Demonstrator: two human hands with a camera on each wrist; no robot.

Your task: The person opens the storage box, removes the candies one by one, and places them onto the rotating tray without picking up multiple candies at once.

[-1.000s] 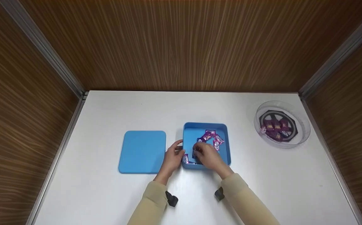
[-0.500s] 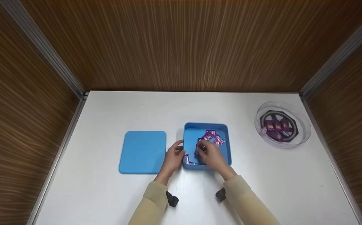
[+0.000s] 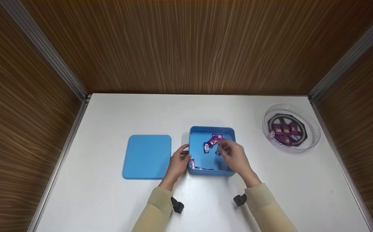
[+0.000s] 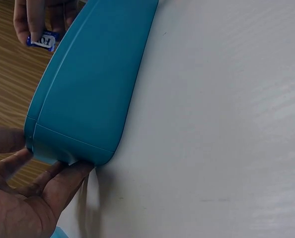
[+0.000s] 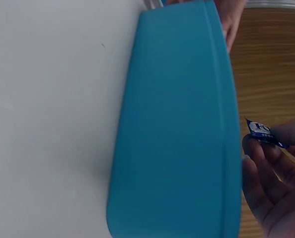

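An open square blue box (image 3: 212, 172) stands on the white table. My left hand (image 3: 178, 162) holds its left side, with one digit at the rim and others low on the wall in the left wrist view. Inside the box, my right hand (image 3: 236, 157) pinches a small wrapped candy (image 5: 260, 130) with a dark blue and white wrapper, near the right wall. Loose purple wrapped candies (image 3: 214, 140) lie toward the back of the box, partly behind that hand. A blue-and-white candy (image 3: 206, 147) lies left of them. More candies (image 3: 191, 163) line the front left corner and front wall.
A flat blue lid (image 3: 147, 157) lies on the table left of the box. At the back right, a round clear container (image 3: 315, 135) holds several purple wrapped candies (image 3: 284, 129). Brown wood-pattern panels (image 3: 186, 48) enclose the back and sides.
My right hand has moved right inside the box, with a candy between its fingers, uncovering the blue-and-white candy and part of the front row. The left hand has stayed at the box.
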